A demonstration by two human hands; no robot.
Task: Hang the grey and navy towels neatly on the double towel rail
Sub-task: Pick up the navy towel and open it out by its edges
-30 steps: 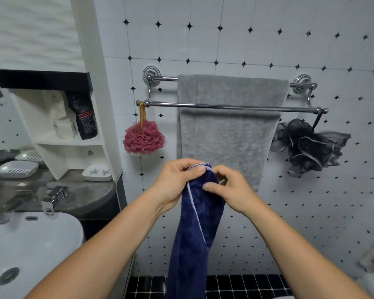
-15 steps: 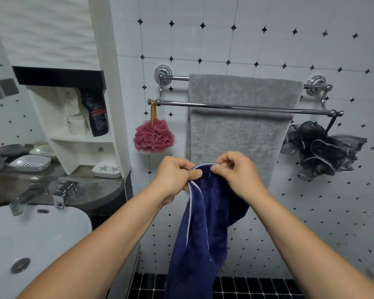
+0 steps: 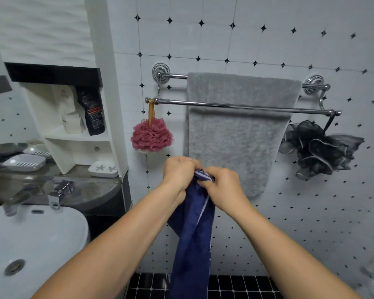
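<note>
So about halfway, I'd say. The grey towel (image 3: 238, 130) is already draped over the back bar of the double towel rail (image 3: 242, 105), hanging flat and pretty square against the tiled wall. The front bar is bare along its whole middle stretch, so that's where the navy towel (image 3: 192, 240) presumably goes.

The navy one isn't spread out at all yet. It's bunched into a long rope hanging from both hands, below the rail and in front of the grey towel's lower half. The left hand (image 3: 178, 174) and right hand (image 3: 221, 187) are touching each other, each grip closed tight on the top hem with the white edging showing between them. Looks like they're hunting for the corners.

Room-wise: the front bar has a pink bath pouf (image 3: 152, 135) hanging at its left end and a black bath pouf (image 3: 317, 147) at the right end, so the free span sits between those two. The sink (image 3: 30, 244) and the white shelf unit (image 3: 73, 126) crowd the left side; the right is open wall. My guess is the towel needs opening out wide before it goes up, or it'll land lumpy.
</note>
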